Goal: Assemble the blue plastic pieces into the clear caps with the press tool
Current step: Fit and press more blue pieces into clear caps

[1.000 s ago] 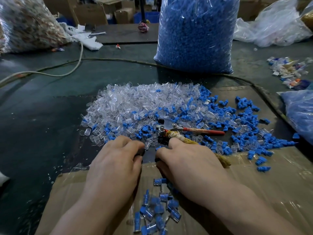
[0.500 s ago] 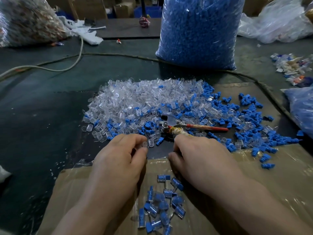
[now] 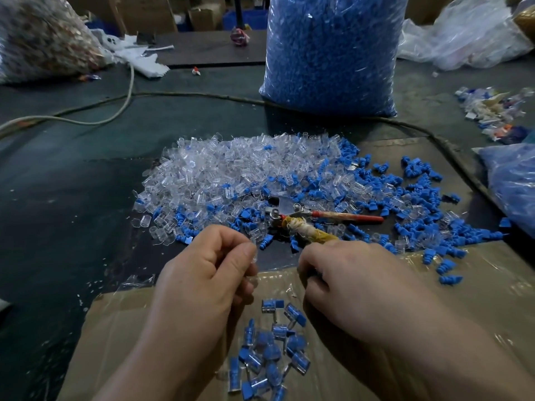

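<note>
clear caps (image 3: 231, 175): heaped mid-frame | blue pieces (image 3: 419, 204): strewn right of heap | press tool (image 3: 289, 211): lay at heap's near edge, red handle rightward | assembled pieces (image 3: 269, 351): piled bottom centre

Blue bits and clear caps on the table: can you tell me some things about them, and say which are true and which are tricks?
1. The big bag at the back holds blue bits. True.
2. The tool has a green handle. False: one handle is red, and the other is wrapped in yellowish cloth.
3. The right hand holds the tool's wrapped handle. True.
4. The left hand lies flat and open. False: its fingers are curled and pinch what looks like a clear cap.
5. The finished pieces lie inside the bag. False: they lie on cardboard between the arms.
</note>
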The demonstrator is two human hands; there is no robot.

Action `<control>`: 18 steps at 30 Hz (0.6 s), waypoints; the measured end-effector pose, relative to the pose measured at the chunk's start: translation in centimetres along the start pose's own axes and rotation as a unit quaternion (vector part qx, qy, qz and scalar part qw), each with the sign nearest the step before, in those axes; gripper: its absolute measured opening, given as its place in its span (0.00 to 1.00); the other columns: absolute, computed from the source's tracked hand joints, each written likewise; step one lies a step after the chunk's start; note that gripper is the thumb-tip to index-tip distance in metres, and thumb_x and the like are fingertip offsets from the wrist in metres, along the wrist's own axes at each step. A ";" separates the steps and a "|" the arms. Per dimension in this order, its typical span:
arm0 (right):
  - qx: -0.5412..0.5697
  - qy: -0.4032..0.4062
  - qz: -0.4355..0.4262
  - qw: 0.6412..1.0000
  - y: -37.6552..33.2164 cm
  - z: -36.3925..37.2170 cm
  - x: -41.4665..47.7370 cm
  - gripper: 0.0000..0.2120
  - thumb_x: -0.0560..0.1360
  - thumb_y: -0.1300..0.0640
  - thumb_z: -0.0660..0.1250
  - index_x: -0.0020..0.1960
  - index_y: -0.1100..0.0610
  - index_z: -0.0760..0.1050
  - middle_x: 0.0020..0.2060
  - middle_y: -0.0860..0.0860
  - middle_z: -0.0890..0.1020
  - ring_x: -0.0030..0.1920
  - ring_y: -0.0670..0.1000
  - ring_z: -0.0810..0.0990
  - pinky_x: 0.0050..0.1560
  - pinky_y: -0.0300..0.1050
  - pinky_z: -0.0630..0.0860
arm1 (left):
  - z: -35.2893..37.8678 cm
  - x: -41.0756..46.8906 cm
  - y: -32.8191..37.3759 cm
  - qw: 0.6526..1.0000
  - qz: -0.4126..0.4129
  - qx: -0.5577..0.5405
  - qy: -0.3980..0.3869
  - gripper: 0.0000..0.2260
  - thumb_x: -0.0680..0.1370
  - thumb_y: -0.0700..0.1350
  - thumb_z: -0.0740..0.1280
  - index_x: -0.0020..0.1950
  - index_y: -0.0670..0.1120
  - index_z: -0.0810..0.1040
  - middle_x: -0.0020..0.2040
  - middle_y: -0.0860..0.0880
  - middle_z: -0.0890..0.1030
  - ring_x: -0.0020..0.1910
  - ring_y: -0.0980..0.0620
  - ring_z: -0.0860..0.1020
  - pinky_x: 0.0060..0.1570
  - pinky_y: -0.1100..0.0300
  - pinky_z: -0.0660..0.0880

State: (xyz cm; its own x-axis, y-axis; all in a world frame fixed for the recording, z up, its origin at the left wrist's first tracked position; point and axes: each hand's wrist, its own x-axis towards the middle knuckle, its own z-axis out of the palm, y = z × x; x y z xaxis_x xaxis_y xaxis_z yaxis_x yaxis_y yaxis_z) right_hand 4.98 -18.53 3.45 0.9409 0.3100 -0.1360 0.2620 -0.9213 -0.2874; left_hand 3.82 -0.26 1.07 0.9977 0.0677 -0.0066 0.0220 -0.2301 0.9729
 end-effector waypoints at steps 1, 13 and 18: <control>0.002 0.003 -0.010 1.000 0.0 0.0 0.0 0.06 0.78 0.45 0.58 0.54 0.41 0.70 0.46 0.40 0.74 0.46 0.44 0.74 0.48 0.44 0.76 | 0.0 0.0 0.0 1.000 0.001 -0.012 0.002 0.11 0.78 0.42 0.68 0.41 0.57 0.81 0.34 0.48 0.84 0.28 0.55 0.80 0.28 0.69 0.75; 0.363 0.119 -0.049 0.923 -0.9 -0.8 -1.3 0.08 0.69 0.48 0.63 0.48 0.39 0.76 0.41 0.41 0.81 0.30 0.46 0.77 0.29 0.43 0.78 | 0.6 -0.2 -1.0 0.995 0.012 -0.082 -0.049 0.08 0.72 0.51 0.71 0.50 0.56 0.84 0.33 0.48 0.82 0.28 0.53 0.79 0.30 0.60 0.76; 0.250 0.155 -0.106 0.950 -1.1 0.1 -0.9 0.05 0.72 0.48 0.63 0.46 0.45 0.76 0.41 0.41 0.79 0.44 0.43 0.78 0.41 0.44 0.77 | 0.7 -0.2 -1.0 0.998 0.042 -0.025 -0.049 0.06 0.74 0.50 0.71 0.49 0.60 0.83 0.36 0.50 0.84 0.31 0.54 0.81 0.31 0.63 0.77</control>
State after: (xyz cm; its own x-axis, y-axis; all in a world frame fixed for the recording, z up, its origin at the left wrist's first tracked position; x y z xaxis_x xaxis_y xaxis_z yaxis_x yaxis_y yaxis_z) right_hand 3.79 -17.81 3.82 0.9163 0.3208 0.2396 0.3917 -0.5942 -0.7025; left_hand 3.59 -0.73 -0.04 0.9974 -0.0453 0.0560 -0.0634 -0.1821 0.9812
